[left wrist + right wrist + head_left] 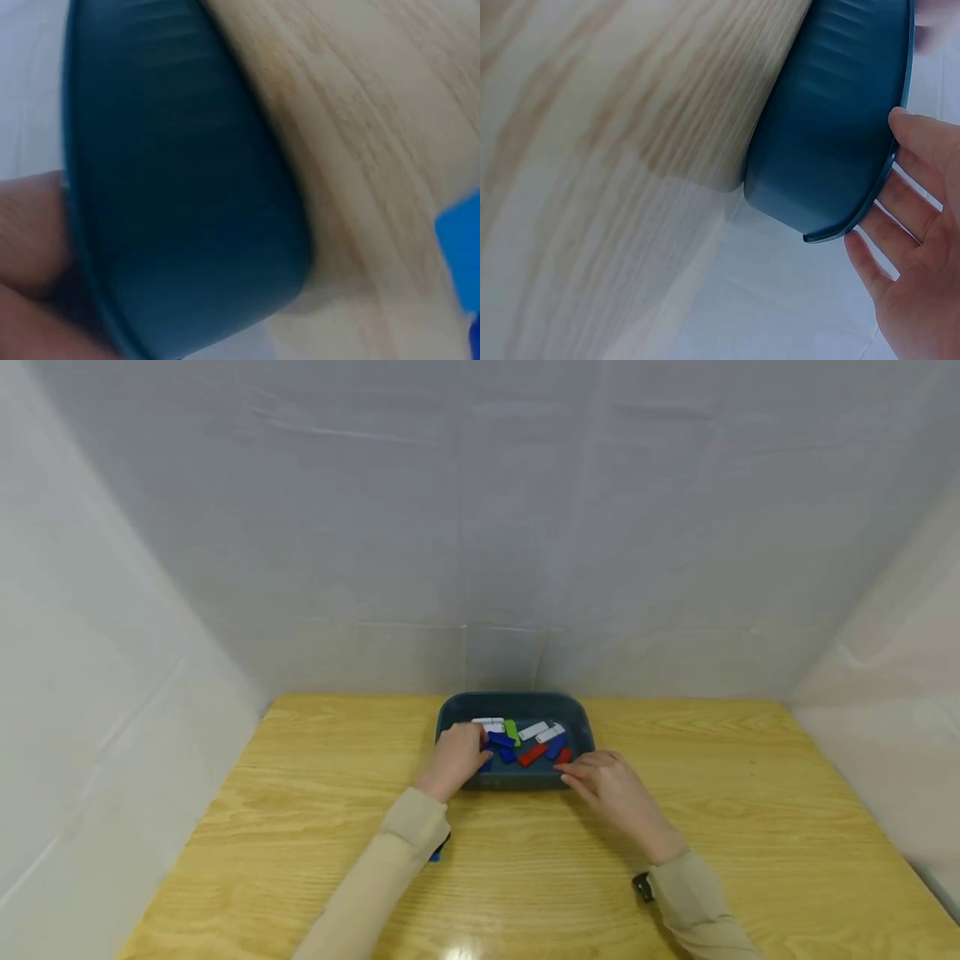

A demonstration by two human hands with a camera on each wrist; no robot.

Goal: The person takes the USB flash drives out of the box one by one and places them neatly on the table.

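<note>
- Reaching into the dark teal tray (515, 703), the left hand (459, 758) is curling over the pile of small blocks at the tray's left end; whether it is already pinching one I cannot tell, since the fingers are hiding what is beneath them.
- The right hand (607, 781) is lying relaxed with fingers extended, its fingertips (904, 124) touching the tray's near right rim and seemingly steadying it.
- Judging by this, the picking-out step is just starting; the next move is calling for a clean pinch on a single block and a lift clear of the wall without dragging neighbours.
- The tray is sitting at the middle of the far side of the wooden table (750, 827); it is looking like smooth moulded plastic, rounded at the corners, with faint vertical ribbing on its outer wall.
- The blocks are lying jumbled inside: flat, hard-edged rectangles in white (533, 730), green (512, 731), blue (556, 746) and red (532, 754), some overlapping.
- The table is showing glossy, pale grain.
</note>
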